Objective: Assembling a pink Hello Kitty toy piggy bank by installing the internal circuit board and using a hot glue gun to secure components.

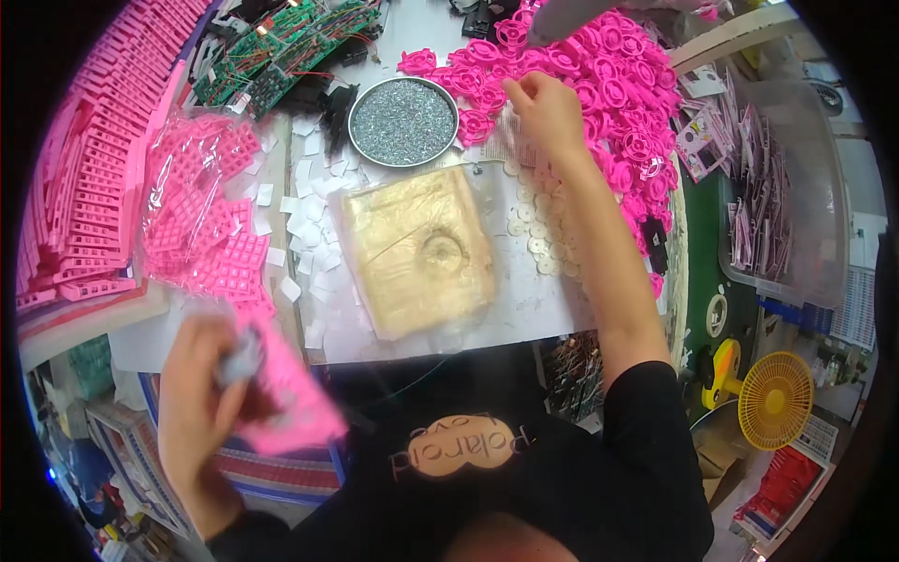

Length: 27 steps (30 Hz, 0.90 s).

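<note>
My left hand [201, 384], smeared by motion, grips a bright pink plastic casing [298, 398] at the table's near left edge. A small grey piece [243, 358] shows by its fingers; how it is held is too blurred to tell. My right hand [551, 114] reaches to the far side, fingers pinched beside a heap of pink ring-shaped plastic parts [623, 94]. Whatever lies between those fingertips, if anything, is hidden. Left of that hand stands a round dish of small metal screws [405, 122]. A tan block wrapped in clear film [412, 253] lies in front of me.
Pink casings [94, 187] are stacked at the left, near a clear bag of pink keypads [192, 206]. Green circuit boards [281, 56] with wires lie far left. White paper squares [304, 220] and pale discs [538, 225] flank the block. A yellow fan [775, 400] stands right.
</note>
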{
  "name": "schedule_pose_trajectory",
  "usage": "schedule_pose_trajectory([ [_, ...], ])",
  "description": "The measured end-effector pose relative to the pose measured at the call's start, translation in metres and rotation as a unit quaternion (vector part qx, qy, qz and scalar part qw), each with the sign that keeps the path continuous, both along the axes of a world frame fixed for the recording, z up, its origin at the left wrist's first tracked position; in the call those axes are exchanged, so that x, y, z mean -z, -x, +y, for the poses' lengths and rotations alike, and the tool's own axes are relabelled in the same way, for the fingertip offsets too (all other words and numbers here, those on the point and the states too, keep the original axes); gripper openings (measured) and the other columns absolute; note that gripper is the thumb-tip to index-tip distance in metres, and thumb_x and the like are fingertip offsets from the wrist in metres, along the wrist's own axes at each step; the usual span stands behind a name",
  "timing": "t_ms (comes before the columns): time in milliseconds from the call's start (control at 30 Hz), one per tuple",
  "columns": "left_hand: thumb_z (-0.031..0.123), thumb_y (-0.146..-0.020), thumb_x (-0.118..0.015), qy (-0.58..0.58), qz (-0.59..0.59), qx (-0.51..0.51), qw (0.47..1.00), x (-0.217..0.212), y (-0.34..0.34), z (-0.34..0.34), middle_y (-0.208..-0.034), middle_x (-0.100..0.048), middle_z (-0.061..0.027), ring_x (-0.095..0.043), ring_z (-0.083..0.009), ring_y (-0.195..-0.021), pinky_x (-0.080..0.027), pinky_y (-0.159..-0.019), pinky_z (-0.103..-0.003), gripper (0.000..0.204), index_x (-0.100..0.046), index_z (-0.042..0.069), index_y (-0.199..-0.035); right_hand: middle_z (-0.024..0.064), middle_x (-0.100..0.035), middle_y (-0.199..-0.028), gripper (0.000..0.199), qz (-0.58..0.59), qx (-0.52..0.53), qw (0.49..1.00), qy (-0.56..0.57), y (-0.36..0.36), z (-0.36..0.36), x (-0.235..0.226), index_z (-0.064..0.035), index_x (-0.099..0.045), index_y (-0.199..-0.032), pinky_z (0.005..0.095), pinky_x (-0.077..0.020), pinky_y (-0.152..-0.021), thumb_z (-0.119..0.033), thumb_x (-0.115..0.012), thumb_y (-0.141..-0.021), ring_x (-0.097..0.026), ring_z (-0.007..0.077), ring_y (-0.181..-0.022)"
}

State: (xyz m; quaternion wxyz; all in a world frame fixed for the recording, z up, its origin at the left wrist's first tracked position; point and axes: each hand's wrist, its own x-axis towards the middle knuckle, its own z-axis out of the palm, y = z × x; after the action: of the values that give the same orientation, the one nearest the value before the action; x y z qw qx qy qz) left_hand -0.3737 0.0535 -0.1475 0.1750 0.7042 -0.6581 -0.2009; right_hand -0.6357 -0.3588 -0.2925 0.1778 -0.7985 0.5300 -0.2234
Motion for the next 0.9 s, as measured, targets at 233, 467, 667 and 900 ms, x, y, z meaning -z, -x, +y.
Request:
schedule_pose_trajectory([
  [233,0.004,-0.069,-0.078,-0.219,-0.075,-0.095,0.968,0.013,0.010,0.075,-0.114,-0.062,-0.0198,-0.059,-0.0432,-0.105,-0.049,-0.089,-0.046,0.054,-0.058,0.001,-0.119,0.0122,-0.071,-0.076,0.020,-0.037,0.007,0.997,0.074,0.009,0.006,0.017,-0.0032,-0.072,-0.085,0.0359,-0.0515,-0.064,-0.023,-0.070,-0.082,-0.068,0.0258,-0.069],
  [467,0.014,-0.073,-0.083,0.085,0.069,0.057,0.992,0.104,0.081,-0.034,-0.132,-0.057,-0.0191,-0.055,-0.0402,-0.120,-0.046,-0.100,-0.048,0.061,-0.057,0.004,-0.128,0.0092,-0.065,-0.070,0.012,-0.093,-0.354,0.923,-0.121,0.024,0.129,-0.027,-0.0059,-0.067,-0.081,0.0334,-0.0486,-0.058,-0.016,-0.071,-0.085,-0.061,0.0200,-0.061],
  [667,0.036,-0.079,-0.078,0.074,-0.041,0.156,0.984,0.139,0.123,-0.090,-0.140,-0.052,-0.0151,-0.045,-0.0313,-0.136,-0.033,-0.111,-0.057,0.071,-0.053,0.003,-0.138,0.0100,-0.062,-0.069,0.014,0.031,-0.343,0.935,0.083,0.017,0.164,-0.007,-0.0095,-0.061,-0.084,0.0447,-0.0498,-0.057,-0.019,-0.071,-0.083,-0.064,0.0328,-0.066],
  [900,0.031,-0.082,-0.078,0.036,0.015,0.205,0.978,0.118,0.077,-0.094,-0.140,-0.054,-0.0152,-0.046,-0.0311,-0.136,-0.035,-0.113,-0.054,0.066,-0.055,0.005,-0.138,0.0149,-0.064,-0.069,0.011,0.139,-0.352,0.926,-0.014,0.002,0.163,-0.029,-0.0102,-0.063,-0.085,0.0489,-0.0500,-0.059,-0.020,-0.067,-0.085,-0.065,0.0365,-0.065],
])
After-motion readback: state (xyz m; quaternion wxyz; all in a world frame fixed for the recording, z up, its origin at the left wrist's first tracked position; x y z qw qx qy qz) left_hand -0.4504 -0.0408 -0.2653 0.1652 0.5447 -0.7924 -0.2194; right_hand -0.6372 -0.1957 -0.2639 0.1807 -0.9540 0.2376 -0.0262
